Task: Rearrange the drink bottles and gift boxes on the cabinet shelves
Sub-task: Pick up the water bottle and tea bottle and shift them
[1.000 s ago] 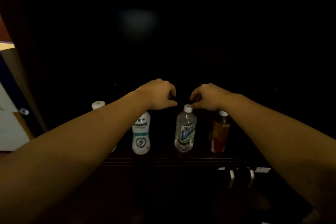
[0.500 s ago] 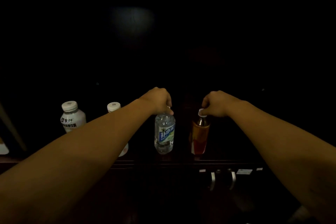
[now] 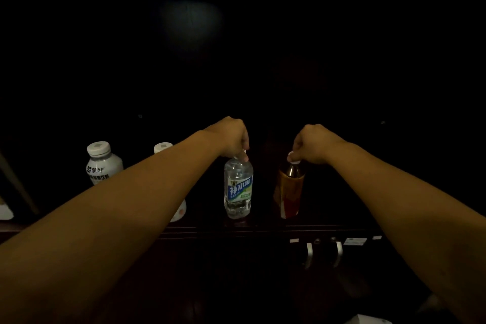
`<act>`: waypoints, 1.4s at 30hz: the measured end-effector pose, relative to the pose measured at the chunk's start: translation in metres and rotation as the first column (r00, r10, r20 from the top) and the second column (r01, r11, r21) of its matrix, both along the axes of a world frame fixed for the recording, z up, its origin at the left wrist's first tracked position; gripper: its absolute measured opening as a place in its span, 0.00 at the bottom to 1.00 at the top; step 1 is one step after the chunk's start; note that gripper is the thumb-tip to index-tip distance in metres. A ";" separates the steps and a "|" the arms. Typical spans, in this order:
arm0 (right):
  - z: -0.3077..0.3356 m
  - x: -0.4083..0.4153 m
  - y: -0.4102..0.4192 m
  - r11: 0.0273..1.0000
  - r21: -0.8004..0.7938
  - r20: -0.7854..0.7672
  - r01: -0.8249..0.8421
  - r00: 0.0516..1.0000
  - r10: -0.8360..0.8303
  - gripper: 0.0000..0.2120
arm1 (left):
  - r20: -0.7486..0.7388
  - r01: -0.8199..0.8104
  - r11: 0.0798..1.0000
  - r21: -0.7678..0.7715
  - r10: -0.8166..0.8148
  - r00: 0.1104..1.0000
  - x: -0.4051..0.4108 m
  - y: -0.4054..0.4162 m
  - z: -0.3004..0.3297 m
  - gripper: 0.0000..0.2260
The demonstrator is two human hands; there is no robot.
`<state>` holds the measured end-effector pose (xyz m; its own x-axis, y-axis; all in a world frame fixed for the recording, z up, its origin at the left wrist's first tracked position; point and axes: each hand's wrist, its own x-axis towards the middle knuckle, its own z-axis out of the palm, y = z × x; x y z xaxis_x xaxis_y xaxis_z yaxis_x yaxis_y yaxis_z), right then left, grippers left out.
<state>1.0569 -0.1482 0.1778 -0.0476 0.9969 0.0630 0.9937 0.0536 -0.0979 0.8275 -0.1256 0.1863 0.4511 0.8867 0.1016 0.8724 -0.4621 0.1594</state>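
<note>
Left hand (image 3: 231, 137) clamped on cap of clear "补水啦" bottle (image 3: 238, 188); right hand (image 3: 314, 143) pinching amber bottle (image 3: 289, 189) cap.

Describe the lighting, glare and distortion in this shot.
Head view: very dim, the cabinet interior nearly black; a faint blurred reflection glows on the back panel; the arms and the clear water bottle catch most of the light, the amber tea bottle less; wide-angle stretch enlarges the forearms toward the bottom corners.
</note>
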 end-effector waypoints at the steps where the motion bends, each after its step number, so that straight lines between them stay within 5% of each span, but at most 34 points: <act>1: 0.000 0.001 -0.001 1.000 -0.001 -0.023 -0.005 1.000 0.005 0.12 | -0.002 0.005 1.000 0.004 -0.005 1.000 0.000 0.000 0.000 0.15; 11: 0.005 0.010 -0.007 0.996 -0.055 -0.104 -0.072 0.992 0.066 0.06 | 0.028 0.029 1.000 -0.011 -0.029 0.999 -0.003 0.000 -0.002 0.15; 31: 0.002 0.028 -0.008 0.992 -0.027 -0.078 -0.126 0.989 0.124 0.14 | 0.106 0.035 0.999 -0.007 -0.034 0.994 -0.005 0.002 -0.010 0.14; 39: -0.009 0.031 -0.012 0.992 -0.002 -0.137 -0.124 0.983 0.123 0.16 | 0.299 0.013 1.000 -0.017 -0.007 0.954 -0.014 -0.006 -0.027 0.16; 42: -0.025 0.032 -0.016 0.995 0.023 -0.231 -0.102 0.967 0.104 0.22 | 0.465 0.058 0.996 -0.065 -0.022 0.885 -0.022 -0.011 -0.045 0.28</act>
